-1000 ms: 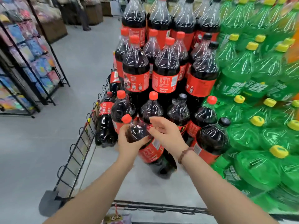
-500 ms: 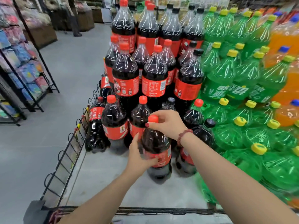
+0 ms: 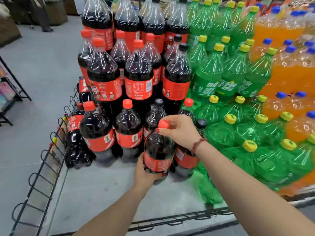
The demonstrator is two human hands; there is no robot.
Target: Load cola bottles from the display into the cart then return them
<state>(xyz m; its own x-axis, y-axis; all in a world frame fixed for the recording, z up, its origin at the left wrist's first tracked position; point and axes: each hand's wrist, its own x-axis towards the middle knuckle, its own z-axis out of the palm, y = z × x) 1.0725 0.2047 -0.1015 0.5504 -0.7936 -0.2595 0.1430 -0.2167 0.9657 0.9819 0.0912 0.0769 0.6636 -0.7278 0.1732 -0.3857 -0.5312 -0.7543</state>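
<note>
A large cola bottle with a red cap and red label stands upright on the grey display platform, in front of the bottom row of cola bottles. My left hand grips its lower body from the left. My right hand curls over its neck and red cap. Taller tiers of stacked cola bottles rise behind. The cart is not in view.
Green soda bottles fill the display to the right, orange ones beyond them. A black wire rail edges the platform on the left and front. Grey aisle floor and a merchandise rack lie to the left.
The bottle went from tilted in both hands to upright on the platform. My right hand moved up onto the cap and my left hand slid down to the bottle's lower body.
</note>
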